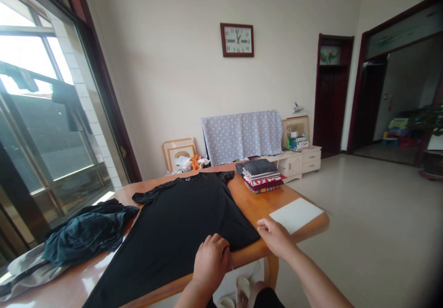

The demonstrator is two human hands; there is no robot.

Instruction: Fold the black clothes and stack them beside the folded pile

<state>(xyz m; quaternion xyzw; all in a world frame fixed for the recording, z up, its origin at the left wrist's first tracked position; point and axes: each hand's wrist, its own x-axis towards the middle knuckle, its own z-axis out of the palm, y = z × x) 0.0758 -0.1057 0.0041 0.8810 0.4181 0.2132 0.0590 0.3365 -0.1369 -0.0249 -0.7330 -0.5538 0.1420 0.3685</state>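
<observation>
One black T-shirt (pixel 187 220) lies spread flat on the table (pixel 254 206), its neck at the far edge and its hem toward the near side. The left hand (pixel 212 259) is at the near hem, knuckles up and fingers bent downward, while the right hand (pixel 273 235) is at the shirt's near right corner, its fingers curled in. The cloth runs left and far from both hands; the fingertips are largely hidden from this angle, so I cannot tell whether either grip is pinching the fabric or only resting against it. Right of the shirt, toward the far edge, sits a stack of folded clothes (pixel 261 176), and nearer, just beyond the right hand, lies a white sheet (pixel 296 214). To the left of the shirt is a crumpled heap of dark clothing (pixel 86 229), with a pale garment (pixel 31 271) nearer.
</observation>
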